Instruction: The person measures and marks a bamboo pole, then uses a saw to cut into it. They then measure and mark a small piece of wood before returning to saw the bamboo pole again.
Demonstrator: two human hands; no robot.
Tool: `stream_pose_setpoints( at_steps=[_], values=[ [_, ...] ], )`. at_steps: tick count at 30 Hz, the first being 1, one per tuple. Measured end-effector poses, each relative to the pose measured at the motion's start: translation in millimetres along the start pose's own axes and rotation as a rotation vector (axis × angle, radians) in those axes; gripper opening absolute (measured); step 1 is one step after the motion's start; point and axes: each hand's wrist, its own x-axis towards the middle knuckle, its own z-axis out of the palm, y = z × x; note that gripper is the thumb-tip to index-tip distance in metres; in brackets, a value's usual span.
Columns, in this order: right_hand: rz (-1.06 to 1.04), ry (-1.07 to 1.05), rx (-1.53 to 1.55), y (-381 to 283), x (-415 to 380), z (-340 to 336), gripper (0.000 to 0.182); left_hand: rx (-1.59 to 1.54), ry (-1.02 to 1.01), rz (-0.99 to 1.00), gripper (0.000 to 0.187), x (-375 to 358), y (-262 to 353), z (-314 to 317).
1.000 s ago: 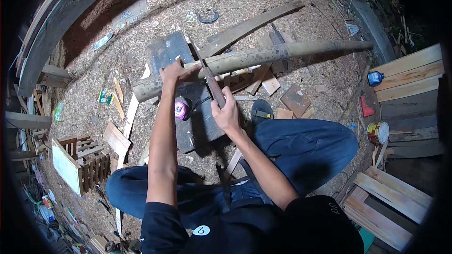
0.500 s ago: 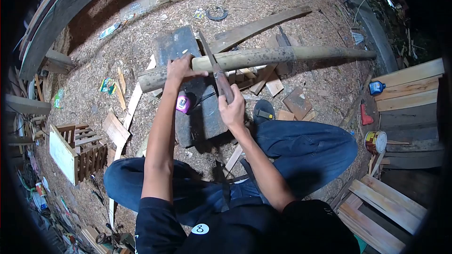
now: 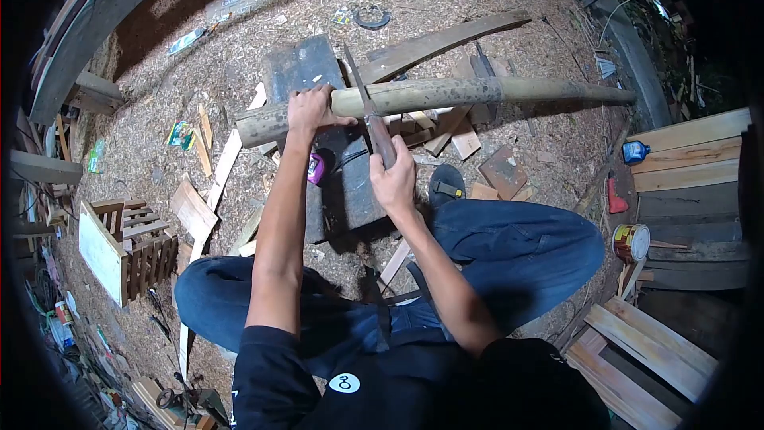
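A long bamboo pole (image 3: 430, 94) lies crosswise in front of me, over a dark wooden block (image 3: 350, 191). My left hand (image 3: 310, 110) is closed over the pole near its left end, thumb pointing right. My right hand (image 3: 394, 181) grips the wooden handle of a machete (image 3: 382, 139). Its narrow blade points away from me and crosses the pole just right of my left hand; whether the edge has cut in cannot be made out. Below my left hand, a pink-purple tape measure (image 3: 316, 167) rests on the block.
Wood offcuts (image 3: 501, 173) and a long board (image 3: 454, 44) lie beyond and to the right on shavings-covered ground. A slatted wooden piece (image 3: 127, 247) stands left. A tin can (image 3: 630, 242), a blue bottle (image 3: 635, 151) and planks (image 3: 652, 350) are at right.
The view has shifted slightly. Both hands keep their grip on the pole and the machete, and the blade still crosses the pole at nearly the same spot.
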Motion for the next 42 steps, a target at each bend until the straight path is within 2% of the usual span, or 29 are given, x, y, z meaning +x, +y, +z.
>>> stream_pose_setpoints(
  at_steps=[5,7,10,11,12,14,20,22,23,26,27,30,32,34,35,40,42],
  values=[
    [0.091,-0.033,0.048,-0.7,-11.7,-6.2,0.016,-0.005,-0.021,-0.021,0.094,-0.3,1.0,2.8],
    [0.111,-0.049,0.070,-2.2,-2.6,-3.1,0.016,-0.019,0.041,-0.010,0.094,-1.2,0.8,6.1],
    [0.092,-0.066,-0.046,-1.5,-2.1,0.1,0.016,-0.009,0.058,-0.001,0.095,-1.4,-1.0,8.3],
    [0.019,0.023,-0.045,4.7,-7.3,3.8,0.017,-0.012,0.063,-0.001,0.095,0.6,-1.6,8.5],
    [0.014,0.023,-0.047,2.7,-10.2,0.7,0.017,-0.023,0.054,-0.003,0.094,1.3,-1.9,7.5],
    [0.077,-0.032,0.007,0.5,-15.4,-6.1,0.017,-0.038,0.043,-0.009,0.094,0.9,-3.5,7.8],
    [0.060,0.010,0.036,-1.5,-8.0,-2.3,0.016,-0.036,-0.001,-0.021,0.094,6.3,2.7,-1.6],
    [0.067,0.003,0.035,0.4,-8.8,-1.4,0.016,-0.155,-0.192,-0.225,0.094,19.3,4.6,-6.5],
    [0.037,0.009,-0.010,2.7,-9.3,-0.5,0.017,-0.161,-0.229,-0.253,0.096,24.3,5.9,-6.7],
    [-0.006,0.049,-0.004,13.6,-11.3,5.8,0.018,-0.213,-0.304,-0.187,0.095,39.1,-9.1,3.7],
    [0.086,-0.054,0.012,3.5,-8.9,-2.5,0.021,-0.231,-0.357,-0.195,0.093,38.2,-5.6,-8.6],
    [0.144,-0.041,-0.007,-9.3,-11.8,-4.7,0.022,-0.270,-0.356,-0.146,0.091,41.2,-11.3,-4.3],
    [0.124,-0.016,0.013,-14.8,-16.1,-3.4,0.022,-0.279,-0.374,-0.119,0.091,42.7,-12.1,-1.4],
    [-0.021,0.101,0.008,-17.1,-16.5,1.4,0.021,-0.296,-0.389,-0.108,0.090,41.9,-9.1,-4.8],
    [0.097,0.021,0.050,-21.2,-14.7,-2.7,0.022,-0.299,-0.384,-0.129,0.089,42.2,-6.4,-9.0],
    [0.110,0.030,0.054,-20.2,-0.5,-0.1,0.022,-0.332,-0.405,-0.141,0.088,46.3,-10.4,-11.0],
    [0.214,-0.041,0.039,-20.0,-10.1,-3.5,0.047,-0.320,-0.387,-0.111,0.087,44.6,-9.7,-11.9]
  ],
)
